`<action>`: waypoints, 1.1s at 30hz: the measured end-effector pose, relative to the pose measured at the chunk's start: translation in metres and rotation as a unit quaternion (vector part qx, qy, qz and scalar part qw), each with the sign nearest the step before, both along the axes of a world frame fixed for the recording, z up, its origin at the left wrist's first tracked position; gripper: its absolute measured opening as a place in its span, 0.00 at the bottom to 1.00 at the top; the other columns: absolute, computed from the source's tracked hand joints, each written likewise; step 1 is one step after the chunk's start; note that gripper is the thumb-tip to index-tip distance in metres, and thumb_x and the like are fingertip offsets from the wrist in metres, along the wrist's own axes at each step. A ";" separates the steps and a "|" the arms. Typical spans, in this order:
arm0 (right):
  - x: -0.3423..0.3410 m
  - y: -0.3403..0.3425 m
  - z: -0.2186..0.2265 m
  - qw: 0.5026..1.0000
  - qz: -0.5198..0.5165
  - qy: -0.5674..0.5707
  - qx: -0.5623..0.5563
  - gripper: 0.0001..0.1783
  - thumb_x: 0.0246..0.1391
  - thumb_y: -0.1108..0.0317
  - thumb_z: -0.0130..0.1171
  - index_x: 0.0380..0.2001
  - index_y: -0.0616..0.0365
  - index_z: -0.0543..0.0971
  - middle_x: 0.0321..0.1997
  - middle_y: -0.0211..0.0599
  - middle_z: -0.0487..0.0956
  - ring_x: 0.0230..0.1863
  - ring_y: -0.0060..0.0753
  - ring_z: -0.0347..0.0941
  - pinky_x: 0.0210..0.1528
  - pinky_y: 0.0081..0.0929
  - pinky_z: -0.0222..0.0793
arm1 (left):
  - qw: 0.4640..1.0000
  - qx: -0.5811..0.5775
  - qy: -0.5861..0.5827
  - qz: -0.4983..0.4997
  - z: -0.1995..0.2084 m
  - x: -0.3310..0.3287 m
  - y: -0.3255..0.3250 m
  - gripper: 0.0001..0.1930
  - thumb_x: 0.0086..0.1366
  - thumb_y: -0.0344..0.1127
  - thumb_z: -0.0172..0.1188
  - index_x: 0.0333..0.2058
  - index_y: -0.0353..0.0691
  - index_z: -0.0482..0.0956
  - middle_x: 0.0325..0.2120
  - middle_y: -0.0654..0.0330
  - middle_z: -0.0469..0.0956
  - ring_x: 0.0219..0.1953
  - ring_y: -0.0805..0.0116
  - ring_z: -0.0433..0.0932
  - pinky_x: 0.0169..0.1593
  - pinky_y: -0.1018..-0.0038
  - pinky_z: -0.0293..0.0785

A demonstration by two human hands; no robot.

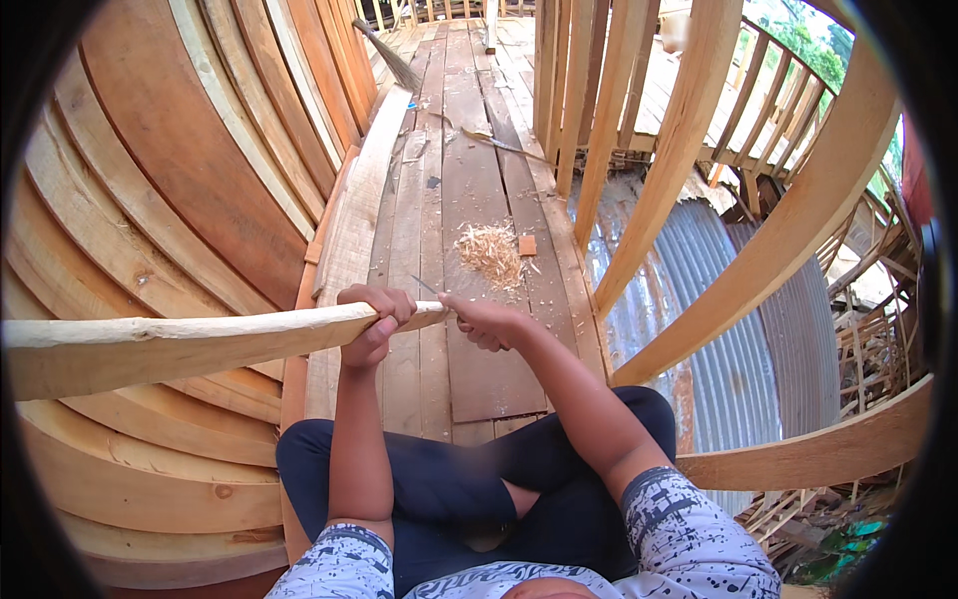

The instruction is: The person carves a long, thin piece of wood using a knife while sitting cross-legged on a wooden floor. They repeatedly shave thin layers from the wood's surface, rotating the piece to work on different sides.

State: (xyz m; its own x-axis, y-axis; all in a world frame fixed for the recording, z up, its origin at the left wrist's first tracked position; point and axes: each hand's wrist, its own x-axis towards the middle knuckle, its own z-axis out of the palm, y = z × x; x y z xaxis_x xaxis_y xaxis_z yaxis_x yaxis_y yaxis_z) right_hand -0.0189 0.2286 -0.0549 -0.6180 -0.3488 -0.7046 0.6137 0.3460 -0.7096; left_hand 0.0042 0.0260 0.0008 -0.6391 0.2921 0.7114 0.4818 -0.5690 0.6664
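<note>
A long pale wooden plank [180,347] runs in from the left edge and ends in front of me, above my crossed legs. My left hand [377,321] is wrapped round it close to its right end. My right hand [484,321] is closed on a knife [427,287], whose thin blade points up and to the left, just beyond the plank's end. The knife's handle is hidden inside my fingers. Whether the blade touches the wood I cannot tell.
A heap of wood shavings [492,255] lies on the plank floor [409,369], beside a small orange-brown block [527,246]. A board wall [190,120] rises at left. Wooden railing posts [659,170] stand at right, above corrugated metal sheets [718,329]. A broom [391,58] leans farther off.
</note>
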 end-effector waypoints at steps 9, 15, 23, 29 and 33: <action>0.005 0.003 -0.017 0.984 -0.050 -0.102 -0.135 0.32 0.63 0.34 0.35 0.12 0.43 0.56 0.11 0.14 0.47 0.09 0.15 0.38 0.11 0.24 0.30 | 0.999 -0.026 0.032 -0.012 0.005 0.004 0.008 0.10 0.56 0.33 0.59 0.22 0.39 0.67 0.13 0.62 0.64 0.17 0.70 0.58 0.26 0.70 0.59; 0.007 -0.004 -0.025 0.967 -0.087 -0.136 -0.199 0.33 0.63 0.33 0.39 0.13 0.44 0.58 0.10 0.14 0.48 0.08 0.13 0.38 0.09 0.20 0.31 | 0.999 -0.029 0.021 -0.019 0.005 0.002 0.003 0.10 0.56 0.34 0.59 0.22 0.40 0.66 0.13 0.62 0.63 0.17 0.70 0.58 0.26 0.70 0.59; 0.009 0.000 -0.015 0.919 -0.101 -0.157 -0.346 0.34 0.62 0.31 0.42 0.13 0.45 0.58 0.10 0.15 0.50 0.09 0.12 0.39 0.07 0.17 0.32 | 1.000 -0.012 0.012 0.004 0.003 -0.002 0.005 0.12 0.56 0.35 0.59 0.21 0.40 0.65 0.14 0.63 0.63 0.17 0.71 0.58 0.27 0.70 0.58; 0.019 0.012 0.059 0.937 -0.077 -0.023 -0.340 0.36 0.61 0.31 0.44 0.13 0.46 0.57 0.10 0.16 0.49 0.09 0.12 0.39 0.08 0.17 0.31 | 1.000 -0.005 -0.002 -0.008 -0.001 -0.009 -0.011 0.07 0.54 0.29 0.56 0.22 0.38 0.67 0.14 0.60 0.65 0.18 0.69 0.60 0.30 0.68 0.64; 0.002 0.042 0.044 0.968 -0.167 0.089 -0.166 0.34 0.59 0.33 0.51 0.14 0.49 0.63 0.09 0.19 0.55 0.08 0.16 0.46 0.09 0.20 0.39 | 1.000 -0.002 -0.005 0.007 -0.005 -0.010 -0.022 0.09 0.57 0.31 0.55 0.21 0.39 0.66 0.15 0.61 0.64 0.19 0.71 0.58 0.30 0.70 0.62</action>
State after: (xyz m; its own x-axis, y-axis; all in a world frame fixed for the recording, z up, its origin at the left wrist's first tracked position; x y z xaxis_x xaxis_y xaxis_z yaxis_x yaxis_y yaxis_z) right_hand -0.0167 0.2707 -0.0111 -0.8365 -0.2973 -0.4603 0.5103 -0.1164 -0.8521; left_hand -0.0057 0.0044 -0.0040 -0.6509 0.2857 0.7033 0.4827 -0.5593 0.6739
